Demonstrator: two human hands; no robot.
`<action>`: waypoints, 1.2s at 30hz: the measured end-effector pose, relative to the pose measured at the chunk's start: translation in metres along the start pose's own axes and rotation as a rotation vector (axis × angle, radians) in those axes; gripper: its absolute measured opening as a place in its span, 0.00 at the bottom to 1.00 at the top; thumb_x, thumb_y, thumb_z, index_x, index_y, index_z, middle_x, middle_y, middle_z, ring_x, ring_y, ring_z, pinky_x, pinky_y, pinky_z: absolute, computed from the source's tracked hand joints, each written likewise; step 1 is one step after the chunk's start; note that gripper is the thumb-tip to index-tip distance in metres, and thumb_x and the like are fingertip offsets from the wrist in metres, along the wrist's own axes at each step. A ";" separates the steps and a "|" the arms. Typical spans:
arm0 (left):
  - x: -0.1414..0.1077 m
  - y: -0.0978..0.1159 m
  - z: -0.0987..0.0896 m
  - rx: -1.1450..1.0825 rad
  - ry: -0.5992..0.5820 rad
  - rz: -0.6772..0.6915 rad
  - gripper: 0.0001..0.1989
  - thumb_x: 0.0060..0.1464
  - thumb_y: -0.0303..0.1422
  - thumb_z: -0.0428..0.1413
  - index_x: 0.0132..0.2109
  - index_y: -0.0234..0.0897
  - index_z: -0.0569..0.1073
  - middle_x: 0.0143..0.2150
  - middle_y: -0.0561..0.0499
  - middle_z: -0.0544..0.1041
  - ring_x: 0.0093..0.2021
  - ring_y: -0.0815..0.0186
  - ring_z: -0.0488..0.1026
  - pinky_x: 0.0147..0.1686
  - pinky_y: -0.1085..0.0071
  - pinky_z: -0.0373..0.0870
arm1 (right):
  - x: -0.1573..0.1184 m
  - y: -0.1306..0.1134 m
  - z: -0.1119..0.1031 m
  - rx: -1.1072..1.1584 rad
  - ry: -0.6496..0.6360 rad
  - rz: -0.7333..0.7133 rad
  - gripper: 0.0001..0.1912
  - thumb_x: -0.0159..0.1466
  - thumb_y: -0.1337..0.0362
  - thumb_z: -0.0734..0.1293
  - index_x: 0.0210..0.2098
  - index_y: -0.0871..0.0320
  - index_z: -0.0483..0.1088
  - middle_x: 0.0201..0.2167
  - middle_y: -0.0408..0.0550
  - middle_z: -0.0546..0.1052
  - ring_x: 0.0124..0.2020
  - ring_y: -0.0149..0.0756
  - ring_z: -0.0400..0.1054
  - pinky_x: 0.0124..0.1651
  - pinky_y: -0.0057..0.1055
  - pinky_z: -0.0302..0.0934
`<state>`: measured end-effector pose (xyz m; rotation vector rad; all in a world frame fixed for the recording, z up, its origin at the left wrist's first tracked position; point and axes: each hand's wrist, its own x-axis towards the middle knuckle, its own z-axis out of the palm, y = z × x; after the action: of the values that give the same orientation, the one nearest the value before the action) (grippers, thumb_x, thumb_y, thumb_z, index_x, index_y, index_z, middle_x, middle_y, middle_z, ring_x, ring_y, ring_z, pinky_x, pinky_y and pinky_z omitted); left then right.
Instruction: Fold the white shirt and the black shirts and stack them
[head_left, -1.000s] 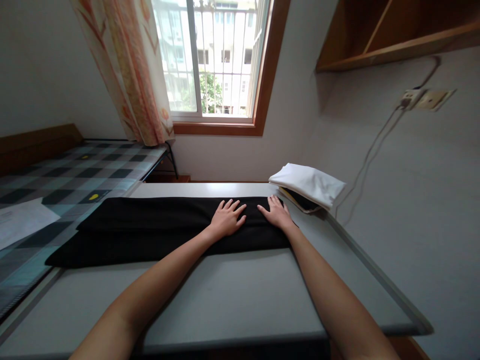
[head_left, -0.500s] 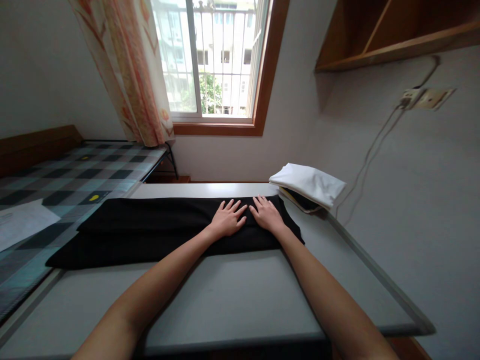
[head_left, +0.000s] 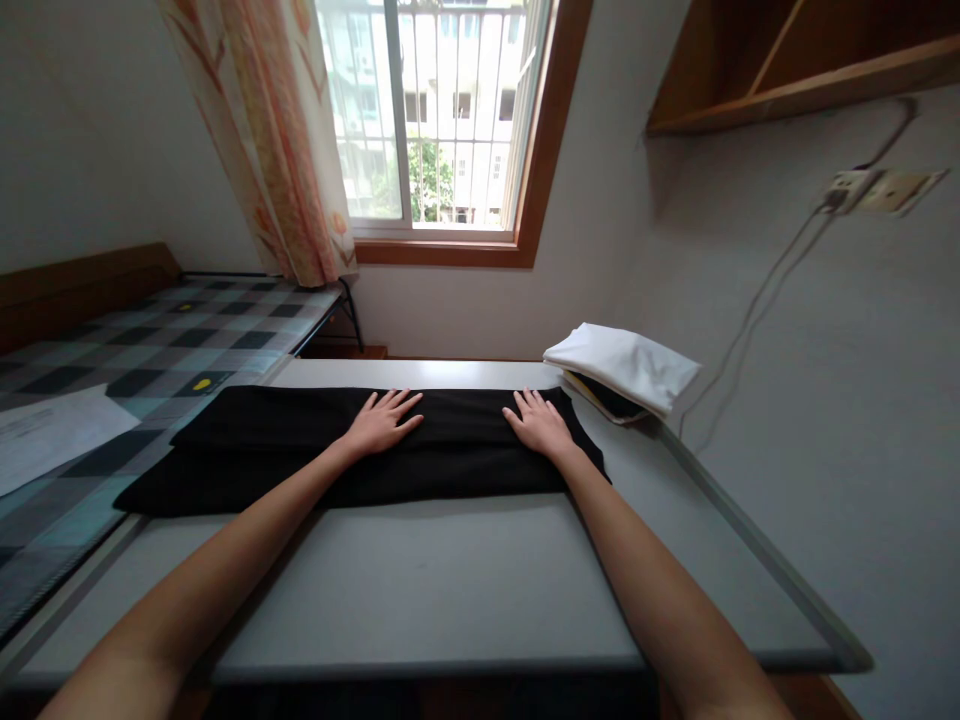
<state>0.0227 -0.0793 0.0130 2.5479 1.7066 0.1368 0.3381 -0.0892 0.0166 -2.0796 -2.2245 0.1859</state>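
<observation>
A pair of black trousers (head_left: 465, 460), as it appears, lies folded lengthwise across the white table (head_left: 435, 580). Its left end hangs over toward the bed, and its right end stops short of a folded white stack. My left hand (head_left: 381, 420) rests palm down on the middle of the black cloth, fingers spread. Near the right end of the same cloth, my right hand (head_left: 540, 422) lies flat with its fingers stretched out. Neither hand grips anything.
Folded white cloth (head_left: 622, 362) sits on a dark item at the table's back right. A checked bed (head_left: 247, 325) with a paper sheet (head_left: 60, 435) stands at the left. Cables (head_left: 750, 305) hang along the right wall below a wooden shelf (head_left: 720, 105).
My left hand has slid left along the black cloth, away from my right hand. The right hand stays at the right end. The view has shifted slightly.
</observation>
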 end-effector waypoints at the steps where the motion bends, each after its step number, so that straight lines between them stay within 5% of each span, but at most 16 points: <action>1: -0.008 -0.016 -0.003 0.015 -0.009 -0.042 0.31 0.63 0.53 0.35 0.69 0.50 0.51 0.71 0.51 0.49 0.71 0.56 0.44 0.65 0.49 0.42 | 0.000 0.000 0.000 -0.001 0.002 0.000 0.37 0.69 0.46 0.46 0.69 0.63 0.50 0.70 0.55 0.47 0.70 0.43 0.38 0.68 0.42 0.36; 8: -0.065 -0.126 -0.015 0.103 0.007 -0.418 0.33 0.63 0.51 0.36 0.69 0.44 0.51 0.71 0.46 0.49 0.70 0.49 0.46 0.64 0.45 0.44 | -0.001 -0.003 -0.002 -0.006 0.019 0.004 0.36 0.69 0.47 0.48 0.68 0.62 0.51 0.70 0.55 0.49 0.70 0.45 0.40 0.67 0.42 0.38; 13: -0.081 -0.161 -0.015 0.132 -0.006 -0.560 0.34 0.62 0.51 0.36 0.69 0.40 0.53 0.71 0.42 0.51 0.69 0.48 0.49 0.64 0.49 0.48 | -0.002 -0.001 0.000 -0.008 0.045 -0.006 0.35 0.69 0.47 0.49 0.67 0.62 0.54 0.69 0.54 0.51 0.69 0.44 0.42 0.67 0.42 0.40; 18: -0.082 -0.146 -0.019 0.130 0.079 -0.530 0.34 0.62 0.51 0.35 0.68 0.38 0.56 0.70 0.43 0.53 0.69 0.46 0.49 0.63 0.47 0.49 | -0.010 -0.006 -0.003 -0.046 0.174 -0.030 0.29 0.69 0.54 0.51 0.62 0.62 0.63 0.65 0.56 0.60 0.67 0.46 0.50 0.65 0.42 0.43; 23: -0.077 -0.104 -0.018 0.087 0.210 -0.232 0.32 0.64 0.48 0.34 0.69 0.38 0.54 0.70 0.46 0.55 0.70 0.56 0.47 0.65 0.53 0.48 | -0.021 -0.028 -0.007 -0.073 0.374 -0.132 0.25 0.68 0.60 0.51 0.57 0.61 0.69 0.64 0.53 0.63 0.66 0.43 0.52 0.67 0.39 0.40; 28: -0.068 -0.076 -0.009 0.065 0.132 -0.034 0.33 0.63 0.50 0.38 0.69 0.42 0.52 0.71 0.49 0.49 0.71 0.56 0.44 0.66 0.54 0.44 | -0.021 -0.040 0.002 -0.042 0.233 -0.162 0.30 0.69 0.51 0.51 0.66 0.56 0.58 0.68 0.51 0.55 0.68 0.45 0.45 0.66 0.42 0.42; 31: -0.067 -0.079 -0.006 0.059 0.074 -0.089 0.33 0.62 0.52 0.38 0.69 0.42 0.53 0.71 0.48 0.49 0.70 0.53 0.45 0.65 0.53 0.46 | -0.018 -0.037 0.007 -0.042 0.109 -0.135 0.32 0.69 0.47 0.50 0.68 0.52 0.54 0.69 0.51 0.51 0.69 0.47 0.42 0.66 0.45 0.40; 36: -0.067 -0.086 -0.005 0.064 0.033 -0.146 0.32 0.62 0.52 0.38 0.69 0.46 0.53 0.71 0.50 0.49 0.70 0.54 0.45 0.65 0.52 0.44 | -0.015 -0.035 0.007 -0.046 0.079 -0.125 0.32 0.69 0.46 0.49 0.68 0.52 0.52 0.70 0.51 0.49 0.70 0.46 0.41 0.67 0.44 0.39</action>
<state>-0.0823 -0.1088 0.0059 2.4660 1.9319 0.1185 0.3039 -0.1070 0.0147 -1.9251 -2.3231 0.0432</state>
